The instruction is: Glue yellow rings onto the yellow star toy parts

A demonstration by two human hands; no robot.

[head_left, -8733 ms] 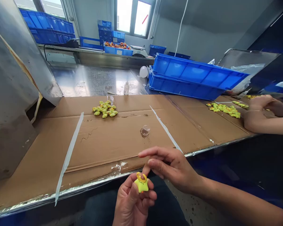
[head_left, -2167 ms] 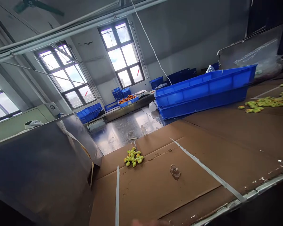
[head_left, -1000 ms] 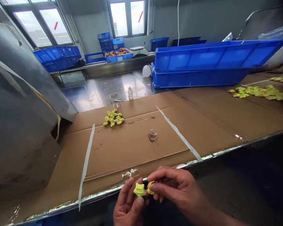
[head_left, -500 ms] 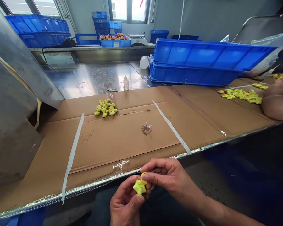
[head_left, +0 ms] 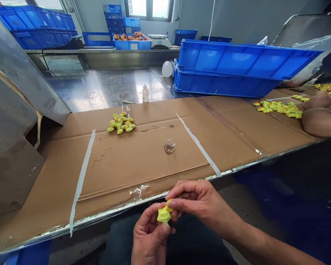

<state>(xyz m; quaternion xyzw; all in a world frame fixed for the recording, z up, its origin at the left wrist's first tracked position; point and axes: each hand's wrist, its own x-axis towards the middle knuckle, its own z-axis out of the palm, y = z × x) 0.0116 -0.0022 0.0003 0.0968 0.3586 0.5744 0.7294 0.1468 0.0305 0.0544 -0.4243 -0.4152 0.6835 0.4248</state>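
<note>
Just in front of the table's edge, my left hand point(head_left: 151, 232) is closed on a small yellow-green star-shaped piece point(head_left: 164, 215), pinched between thumb and fingers. My right hand point(head_left: 198, 200) is closed too, its thumb and forefinger gripping a small yellow round part point(head_left: 169, 206) at the top of the star. Whether the two parts are joined or only touching is hidden by my fingers. On the cardboard point(head_left: 132, 162) beyond stands a small clear cup point(head_left: 170, 146). A pile of similar yellow-green pieces point(head_left: 121, 123) lies farther back to the left.
A clear bottle point(head_left: 145, 93) stands on the metal tabletop point(head_left: 107, 84) behind. Stacked blue crates point(head_left: 228, 68) occupy the back right. At far right a co-worker's arm point(head_left: 321, 119) rests beside more yellow-green pieces point(head_left: 281, 108). A metal housing point(head_left: 13, 147) borders the left.
The star has tilted and turned slightly in my fingers; dark marks visible on it before no longer show clearly. Both hands keep their hold. The whole view has shifted a little.
</note>
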